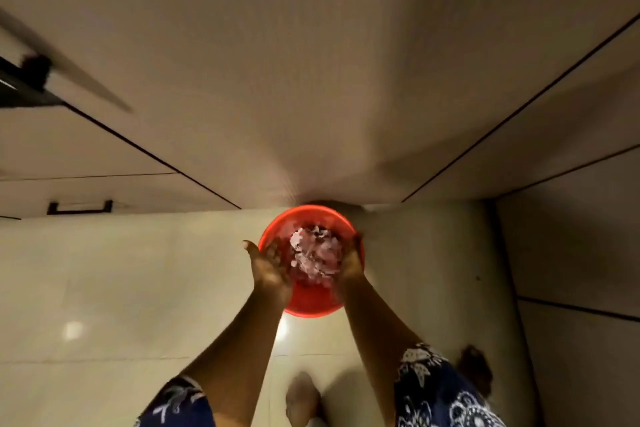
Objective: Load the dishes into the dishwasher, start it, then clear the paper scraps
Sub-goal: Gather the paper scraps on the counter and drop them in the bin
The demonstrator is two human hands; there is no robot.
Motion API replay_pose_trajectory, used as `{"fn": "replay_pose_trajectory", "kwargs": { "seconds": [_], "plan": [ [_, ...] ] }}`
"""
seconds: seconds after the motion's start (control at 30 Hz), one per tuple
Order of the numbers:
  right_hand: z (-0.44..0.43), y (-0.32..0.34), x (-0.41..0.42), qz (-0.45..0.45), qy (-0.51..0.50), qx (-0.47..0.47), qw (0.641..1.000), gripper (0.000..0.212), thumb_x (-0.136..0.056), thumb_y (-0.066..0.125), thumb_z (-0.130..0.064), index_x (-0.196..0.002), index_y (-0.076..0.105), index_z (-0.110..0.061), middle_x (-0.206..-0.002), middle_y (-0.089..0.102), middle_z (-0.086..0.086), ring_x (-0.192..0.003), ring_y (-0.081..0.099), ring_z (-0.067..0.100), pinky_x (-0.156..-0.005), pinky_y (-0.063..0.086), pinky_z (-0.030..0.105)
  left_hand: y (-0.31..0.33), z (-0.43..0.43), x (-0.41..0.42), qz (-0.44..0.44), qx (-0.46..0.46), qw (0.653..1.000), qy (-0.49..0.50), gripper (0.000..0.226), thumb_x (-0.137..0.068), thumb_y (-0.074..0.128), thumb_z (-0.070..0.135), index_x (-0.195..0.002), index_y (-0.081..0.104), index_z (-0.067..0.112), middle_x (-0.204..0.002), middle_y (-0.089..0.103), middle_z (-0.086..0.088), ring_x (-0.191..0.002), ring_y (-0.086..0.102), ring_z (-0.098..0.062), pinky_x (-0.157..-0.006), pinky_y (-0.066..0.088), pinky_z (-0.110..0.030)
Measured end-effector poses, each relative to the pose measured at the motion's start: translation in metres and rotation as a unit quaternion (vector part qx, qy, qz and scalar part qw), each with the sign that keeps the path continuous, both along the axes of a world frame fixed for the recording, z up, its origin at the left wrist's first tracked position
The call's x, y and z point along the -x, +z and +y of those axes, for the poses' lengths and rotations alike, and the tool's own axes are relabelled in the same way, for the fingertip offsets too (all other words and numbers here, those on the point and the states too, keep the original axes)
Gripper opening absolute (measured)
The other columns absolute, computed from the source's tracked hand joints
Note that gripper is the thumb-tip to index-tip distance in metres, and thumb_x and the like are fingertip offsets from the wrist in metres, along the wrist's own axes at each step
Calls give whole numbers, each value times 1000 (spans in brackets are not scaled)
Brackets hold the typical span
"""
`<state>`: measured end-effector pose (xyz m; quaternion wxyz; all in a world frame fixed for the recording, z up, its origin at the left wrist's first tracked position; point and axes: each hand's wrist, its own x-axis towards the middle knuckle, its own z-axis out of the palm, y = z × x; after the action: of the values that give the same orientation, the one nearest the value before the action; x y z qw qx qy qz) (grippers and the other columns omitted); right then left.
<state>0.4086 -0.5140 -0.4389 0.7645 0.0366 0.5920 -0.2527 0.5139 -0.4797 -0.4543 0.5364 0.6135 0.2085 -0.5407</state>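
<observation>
Floral sleeves (437, 392); hands (272, 270) cup crumpled scraps (313, 255) over round red bucket (311, 309).

Red bin (311, 309): round, on the tiled floor (104, 288), at the foot of a pale wall panel (311, 80).
Paper scraps (313, 253): pinkish-white wad over the bin's mouth, cupped between left hand (272, 269) and right hand (350, 262), fingers curled round it.
Black drawer handle (79, 207): left.
Sleeves (436, 392): dark blue, white-patterned.
</observation>
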Motion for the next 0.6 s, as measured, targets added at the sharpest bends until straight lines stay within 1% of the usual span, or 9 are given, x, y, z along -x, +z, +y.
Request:
{"fn": "replay_pose_trajectory", "kwargs": {
  "seconds": [0.07,0.1,0.17,0.27,0.33,0.37,0.43,0.5,0.6],
  "plan": [
    [1,0,4,3,-24,-14,1000,89,-82,15,-77,-128,55,-12,-127,58,15,-120,51,37,-104,35,55,3,6,-1,1,-5,1000,-12,85,-91,8,70,-142,41,11,-151,36,-10,-141,29,-26,-113,18,-37],
    [3,5,8,3,-35,-24,999,90,-83,13,-77,-131,53,-11,-128,57,14,-122,49,37,-106,33,54,11,8,-1,8,-10,1000,-12,86,-90,8,71,-143,40,11,-151,35,-10,-141,27,-27,-115,15,-39],
    [4,36,14,-6,-57,-31,998,84,-89,10,-70,-130,51,-9,-124,57,10,-122,47,35,-104,32,49,28,13,4,26,2,1000,-3,87,-90,9,71,-142,41,8,-150,37,-12,-140,29,-29,-116,16,-41],
    [9,98,32,-16,-72,-12,997,78,-92,9,-66,-137,44,-12,-139,47,9,-129,41,33,-100,33,45,81,14,26,32,28,999,-1,81,-93,15,68,-140,42,7,-147,41,-14,-137,35,-31,-115,23,-41],
    [12,140,48,-12,-76,-3,997,78,-92,9,-66,-138,42,-12,-136,49,6,-126,43,30,-94,36,40,134,11,46,28,50,998,-12,69,-97,19,60,-135,46,8,-142,46,-13,-134,39,-30,-106,30,-37],
    [12,163,60,-18,-91,1,996,78,-92,11,-66,-137,43,-11,-131,53,9,-121,47,28,-93,36,39,165,8,58,36,66,997,-17,62,-98,21,54,-129,49,9,-139,48,-13,-131,42,-29,-101,33,-36],
    [15,221,89,-25,-104,25,994,73,-93,18,-63,-133,46,-10,-116,61,11,-109,54,25,-97,36,40,234,7,88,51,97,994,-27,52,-100,24,45,-121,54,7,-137,50,-13,-127,47,-27,-99,37,-36],
    [14,278,124,-50,-107,78,990,59,-97,25,-53,-122,53,-8,-107,63,12,-100,59,23,-92,41,37,295,5,119,54,131,989,-38,45,-101,28,37,-119,56,6,-133,53,-15,-125,50,-27,-98,39,-36],
    [13,373,190,-52,-97,168,980,38,-100,31,-36,-106,59,-11,-101,67,8,-96,62,19,-86,44,31,375,0,176,47,196,975,-94,35,-101,32,31,-105,61,11,-113,64,-9,-103,61,-20,-90,45,-31]
  ]
}}
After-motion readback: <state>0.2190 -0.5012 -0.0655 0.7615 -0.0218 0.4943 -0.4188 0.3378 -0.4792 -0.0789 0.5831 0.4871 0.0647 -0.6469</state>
